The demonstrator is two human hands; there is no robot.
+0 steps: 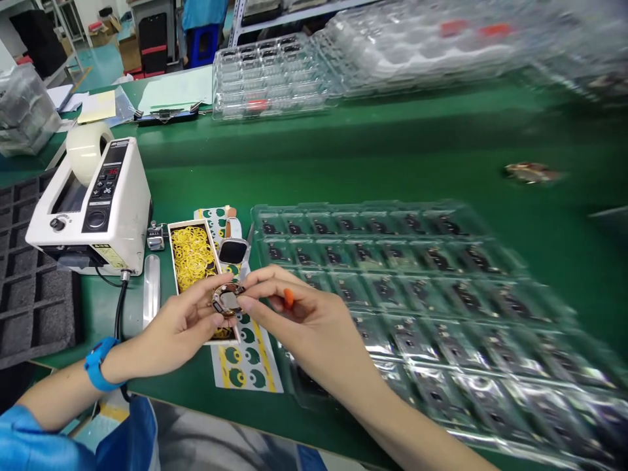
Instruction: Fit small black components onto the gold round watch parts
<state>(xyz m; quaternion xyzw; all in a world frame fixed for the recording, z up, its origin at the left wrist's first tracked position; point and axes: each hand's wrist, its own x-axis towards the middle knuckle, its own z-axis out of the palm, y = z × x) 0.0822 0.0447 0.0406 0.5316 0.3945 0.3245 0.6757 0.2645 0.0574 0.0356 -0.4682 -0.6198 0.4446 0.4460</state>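
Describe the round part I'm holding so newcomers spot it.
Find the tape dispenser at left, then, rightward, the box of yellow rings. There, the left hand and right hand hold the round part, the only piece between them, with a pale square centre.

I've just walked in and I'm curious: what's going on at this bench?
A person holds a small round part in the left hand, with the right hand pinching its edge. A box of yellow rings is partly hidden behind the hands. To the right, a clear tray holds rows of dark parts.
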